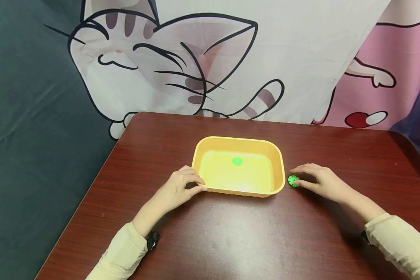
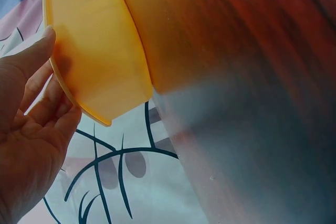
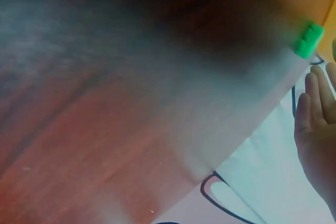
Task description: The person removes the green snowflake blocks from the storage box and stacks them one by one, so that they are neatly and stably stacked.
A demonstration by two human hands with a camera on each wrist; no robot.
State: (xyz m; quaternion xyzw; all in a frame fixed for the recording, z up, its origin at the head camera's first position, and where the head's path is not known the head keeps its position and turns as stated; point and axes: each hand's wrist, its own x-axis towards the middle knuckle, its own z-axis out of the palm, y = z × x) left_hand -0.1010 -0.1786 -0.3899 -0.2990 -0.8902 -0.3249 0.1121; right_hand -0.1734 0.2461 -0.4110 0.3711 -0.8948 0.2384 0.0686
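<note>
A yellow rectangular plastic basin [image 1: 238,192] stands on the table, with a flat green notched disc [image 1: 237,161] lying inside it. My left hand [image 1: 176,189] pinches the basin's near left corner, thumb and fingers on either side of the rim; the left wrist view shows this grip on the basin wall [image 2: 100,51] from low down. Just right of the basin, a thicker green notched round piece [image 1: 293,181] rests on the table. Around it my right hand [image 1: 323,182] reaches with parted thumb and fingers. In the right wrist view the fingers extend beside the green piece [image 3: 310,40].
The dark red-brown wooden table [image 1: 224,237] has its far edge against a hanging cloth [image 1: 301,58] printed with cartoon cats. Dark green cloth [image 1: 38,97] hangs along the left side. A black band [image 1: 153,240] sits at the left wrist.
</note>
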